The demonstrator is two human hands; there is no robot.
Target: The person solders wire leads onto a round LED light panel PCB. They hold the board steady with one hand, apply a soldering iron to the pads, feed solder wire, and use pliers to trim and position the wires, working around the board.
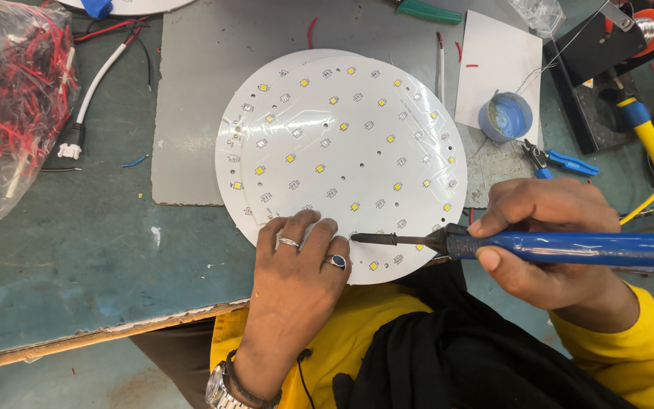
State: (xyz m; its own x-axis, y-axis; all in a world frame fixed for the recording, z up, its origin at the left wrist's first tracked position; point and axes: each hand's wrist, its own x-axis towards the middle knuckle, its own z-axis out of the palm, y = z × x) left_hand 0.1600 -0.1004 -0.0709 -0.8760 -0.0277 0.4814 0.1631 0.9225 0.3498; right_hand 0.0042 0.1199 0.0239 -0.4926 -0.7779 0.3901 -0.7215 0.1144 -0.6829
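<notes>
White round LED boards: 2 stacked | left hand flat on them | right hand gripping 1 soldering iron

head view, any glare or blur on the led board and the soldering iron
Head view: even, soft light; the white board is bright but its chips stay crisp; mild sheen on the iron handle in the right hand; left hand sharp; the bag shows glare; edges slightly bowed.
</notes>
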